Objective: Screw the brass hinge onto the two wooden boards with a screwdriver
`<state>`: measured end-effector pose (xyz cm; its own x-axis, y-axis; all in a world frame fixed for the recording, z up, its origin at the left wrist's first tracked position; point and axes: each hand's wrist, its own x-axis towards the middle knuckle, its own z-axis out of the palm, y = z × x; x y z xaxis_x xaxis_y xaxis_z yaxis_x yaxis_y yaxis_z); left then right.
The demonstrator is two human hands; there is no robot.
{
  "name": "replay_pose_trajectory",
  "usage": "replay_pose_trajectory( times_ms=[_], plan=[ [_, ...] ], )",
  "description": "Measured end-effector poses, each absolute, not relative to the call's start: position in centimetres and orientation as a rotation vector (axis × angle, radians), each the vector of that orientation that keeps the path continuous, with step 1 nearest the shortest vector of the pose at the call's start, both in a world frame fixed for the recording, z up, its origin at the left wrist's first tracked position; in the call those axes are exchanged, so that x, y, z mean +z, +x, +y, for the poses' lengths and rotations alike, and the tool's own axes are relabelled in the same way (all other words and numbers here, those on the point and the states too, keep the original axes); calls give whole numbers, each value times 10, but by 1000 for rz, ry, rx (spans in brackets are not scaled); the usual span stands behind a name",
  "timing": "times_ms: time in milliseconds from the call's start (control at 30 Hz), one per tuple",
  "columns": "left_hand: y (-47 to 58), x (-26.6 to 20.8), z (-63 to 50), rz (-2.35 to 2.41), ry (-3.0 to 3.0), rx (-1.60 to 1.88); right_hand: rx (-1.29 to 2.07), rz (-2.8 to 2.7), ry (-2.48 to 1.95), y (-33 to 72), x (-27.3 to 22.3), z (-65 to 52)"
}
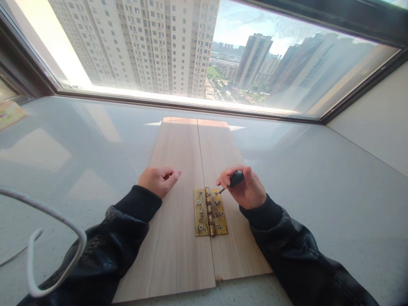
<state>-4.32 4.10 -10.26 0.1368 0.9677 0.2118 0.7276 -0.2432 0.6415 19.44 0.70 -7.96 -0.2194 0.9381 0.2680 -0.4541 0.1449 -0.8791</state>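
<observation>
A worn brass hinge (209,212) lies flat across the seam between two pale wooden boards, the left board (168,250) and the right board (239,246). Screw heads show in both of its leaves. My right hand (250,187) is closed around the dark handle of a screwdriver (236,179), whose tip meets the upper screw on the hinge's right leaf. Resting on the left board, up and left of the hinge, my left hand (158,180) has its fingers curled in and the thumb over them. Whether anything is inside that hand is hidden.
The boards lie on a white speckled sill (334,204) below a large window with a dark frame (178,104). At the left a white cable (68,223) loops up near my left sleeve. A colourful packet or paper (11,114) is at the far left edge.
</observation>
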Motion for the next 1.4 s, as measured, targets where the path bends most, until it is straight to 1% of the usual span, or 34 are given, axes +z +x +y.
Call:
replay_pose_trajectory(
  times_ms=[133,300,567,833,1000,1200,1400],
  plan=[
    [-43,-101,41,1632,2032,849,1521,-1162,-565,187,-72,1],
    [-43,-102,41,1628,2037,849,1536,-1143,-550,187,-68,-1],
    [-44,-105,42,1617,2048,863,1343,-1153,-607,195,-79,5],
    [-44,-103,41,1626,2046,845,1306,-1189,-796,187,-75,5],
    [-43,-103,41,1624,2050,853,1068,-1344,-1022,192,-71,6],
    [-43,-103,41,1624,2030,861,680,-1829,-1451,204,-77,3],
    [-43,-104,42,1613,2027,868,375,-2154,-1631,205,-74,-3]
  ],
)
